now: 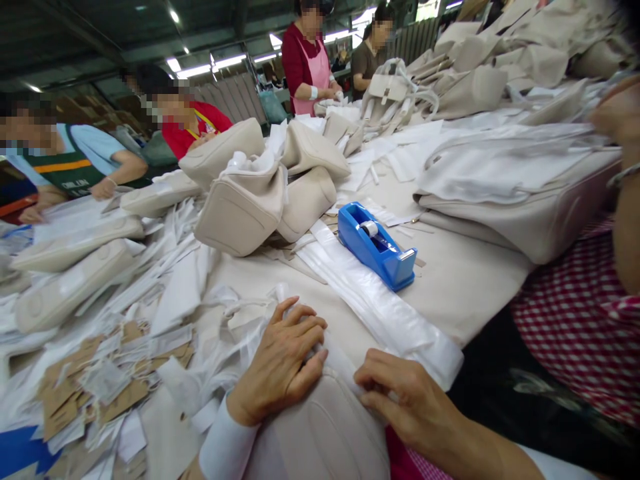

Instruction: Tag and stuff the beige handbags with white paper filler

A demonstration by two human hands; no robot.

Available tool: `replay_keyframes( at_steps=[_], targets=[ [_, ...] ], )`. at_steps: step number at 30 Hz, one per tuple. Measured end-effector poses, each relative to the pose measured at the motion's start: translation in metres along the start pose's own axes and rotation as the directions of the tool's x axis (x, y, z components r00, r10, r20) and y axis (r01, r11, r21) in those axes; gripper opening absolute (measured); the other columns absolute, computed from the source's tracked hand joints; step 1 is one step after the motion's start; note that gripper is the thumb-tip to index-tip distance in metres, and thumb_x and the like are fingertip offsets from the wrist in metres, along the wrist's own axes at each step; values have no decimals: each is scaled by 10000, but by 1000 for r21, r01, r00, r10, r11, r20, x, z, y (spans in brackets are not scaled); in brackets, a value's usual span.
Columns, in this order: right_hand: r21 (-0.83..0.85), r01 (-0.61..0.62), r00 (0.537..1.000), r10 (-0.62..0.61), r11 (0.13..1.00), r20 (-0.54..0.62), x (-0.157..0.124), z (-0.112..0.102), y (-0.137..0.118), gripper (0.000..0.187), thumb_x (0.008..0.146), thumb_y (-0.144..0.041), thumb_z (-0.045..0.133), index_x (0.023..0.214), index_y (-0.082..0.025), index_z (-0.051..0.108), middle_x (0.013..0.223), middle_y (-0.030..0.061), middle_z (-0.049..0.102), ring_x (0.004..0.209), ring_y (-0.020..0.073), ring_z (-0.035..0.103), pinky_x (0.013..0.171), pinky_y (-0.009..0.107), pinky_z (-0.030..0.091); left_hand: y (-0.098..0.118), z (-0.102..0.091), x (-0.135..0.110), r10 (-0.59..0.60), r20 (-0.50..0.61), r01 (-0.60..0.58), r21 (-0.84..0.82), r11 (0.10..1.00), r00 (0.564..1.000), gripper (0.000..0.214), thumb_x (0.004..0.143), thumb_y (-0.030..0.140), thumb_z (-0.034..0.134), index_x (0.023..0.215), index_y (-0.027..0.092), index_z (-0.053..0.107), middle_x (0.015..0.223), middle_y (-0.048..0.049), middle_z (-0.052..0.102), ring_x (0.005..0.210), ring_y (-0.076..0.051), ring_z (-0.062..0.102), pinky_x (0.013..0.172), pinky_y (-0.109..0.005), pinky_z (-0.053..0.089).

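My left hand (277, 363) lies with fingers apart on a white plastic film (320, 347) covering the top of a beige handbag (320, 433). My right hand (400, 390) is curled at the film's edge beside it, pinching the film against the bag. Most of the bag sits below the frame's lower edge. A long white plastic strip (370, 300) runs from near my right hand toward a blue tape dispenser (375, 245), which stands on the beige table cover (450, 287).
Several beige handbags (240, 207) and white paper scraps crowd the table, with kraft hang tags (95, 380) at lower left. A co-worker's arm (625, 213) and red checked apron (580, 327) press in at right. Other people work along the table's far side.
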State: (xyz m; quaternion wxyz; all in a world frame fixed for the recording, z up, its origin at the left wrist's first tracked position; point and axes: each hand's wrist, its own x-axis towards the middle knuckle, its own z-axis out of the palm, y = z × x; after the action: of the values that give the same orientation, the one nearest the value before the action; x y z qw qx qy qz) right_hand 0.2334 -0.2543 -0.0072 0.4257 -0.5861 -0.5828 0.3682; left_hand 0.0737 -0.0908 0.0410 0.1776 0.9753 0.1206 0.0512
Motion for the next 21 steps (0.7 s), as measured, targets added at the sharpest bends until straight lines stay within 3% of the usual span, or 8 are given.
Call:
replay_keyframes(
  at_steps=[3,5,9,13,16,18,21],
  targets=[
    [12,-102,993,102,995,54,8,-1,3,172,627,-2,551,626,-172,534,633,-48,525,617,92,494,571,219,315,-1,2,1,-4,4,4,16,1000,1000,154,910,270,433,861,198,561,1039,-16,646,1093,-205,490,1171,-471,122],
    [44,-149,984,144,988,106,19,3,3,173,591,4,517,585,-168,531,566,-57,510,550,82,462,519,213,284,-1,3,1,-12,8,11,35,999,1000,168,916,276,431,855,196,565,1015,-22,644,1083,-207,492,1171,-469,133],
    [158,-199,980,194,967,48,37,20,-3,145,670,-42,537,594,-158,581,549,-45,530,527,84,454,496,206,289,0,4,2,-24,5,24,74,997,1000,217,933,260,390,869,195,587,963,-29,642,1052,-204,503,1172,-469,154],
    [315,-256,963,269,914,2,30,26,-8,88,768,-139,573,701,-161,625,619,-29,568,570,102,479,521,213,340,0,4,1,-29,-14,30,99,995,999,223,936,260,399,888,198,608,928,-22,645,1031,-198,512,1173,-462,165],
    [290,-191,981,193,938,22,14,17,-10,158,852,-190,523,785,-181,665,751,1,612,700,131,545,627,232,415,-1,7,1,-41,-30,44,115,992,999,202,933,265,430,880,199,614,909,-17,647,1020,-195,518,1173,-453,177],
    [206,-138,990,135,969,29,5,13,-11,175,881,-256,524,900,-206,691,942,40,641,875,171,584,781,278,464,-1,9,2,-45,-42,50,123,991,998,191,932,270,448,867,201,613,893,-12,646,1017,-192,520,1173,-445,183],
    [-47,-129,991,127,991,-37,-2,21,-12,365,823,-358,626,1148,-195,646,1337,129,526,1235,286,475,1057,441,381,0,9,1,-40,-67,49,129,990,997,188,935,270,458,836,204,603,855,-2,636,1000,-183,525,1177,-436,179]
  ],
)
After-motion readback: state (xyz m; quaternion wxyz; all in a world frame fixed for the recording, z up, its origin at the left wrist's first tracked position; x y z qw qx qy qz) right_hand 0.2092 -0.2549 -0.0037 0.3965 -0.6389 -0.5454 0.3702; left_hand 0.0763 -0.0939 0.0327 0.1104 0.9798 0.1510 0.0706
